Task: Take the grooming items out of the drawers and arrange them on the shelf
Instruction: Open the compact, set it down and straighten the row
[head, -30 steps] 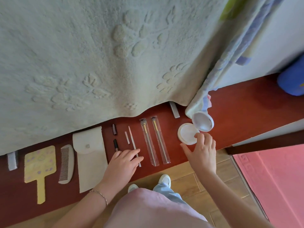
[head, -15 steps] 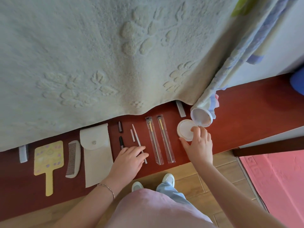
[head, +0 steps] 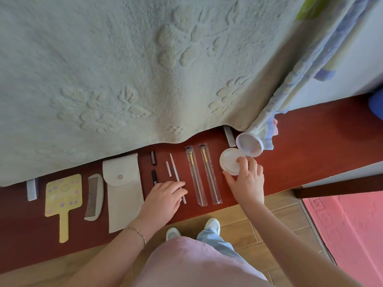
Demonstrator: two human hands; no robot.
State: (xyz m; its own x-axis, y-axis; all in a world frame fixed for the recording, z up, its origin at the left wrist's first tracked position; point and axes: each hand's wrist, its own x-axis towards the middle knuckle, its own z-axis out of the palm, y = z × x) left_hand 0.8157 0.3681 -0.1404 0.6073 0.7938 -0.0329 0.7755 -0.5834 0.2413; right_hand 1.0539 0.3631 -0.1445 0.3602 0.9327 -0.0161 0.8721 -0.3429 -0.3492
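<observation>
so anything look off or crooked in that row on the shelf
Mostly tidy. The compact lies open, its lid tipped up against the hanging cloth. The black pen is uncapped, with its cap lying apart just beyond it.

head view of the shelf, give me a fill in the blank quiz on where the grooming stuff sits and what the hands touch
1. The comb lies between the yellow hand mirror and the white ____.
2. The right hand rests its fingertips on the round white ____.
3. The left hand lies over the thin white ____.
4. Two brushes lie in clear ____.

Missing words: pouch; compact; pencil; sleeves
</observation>
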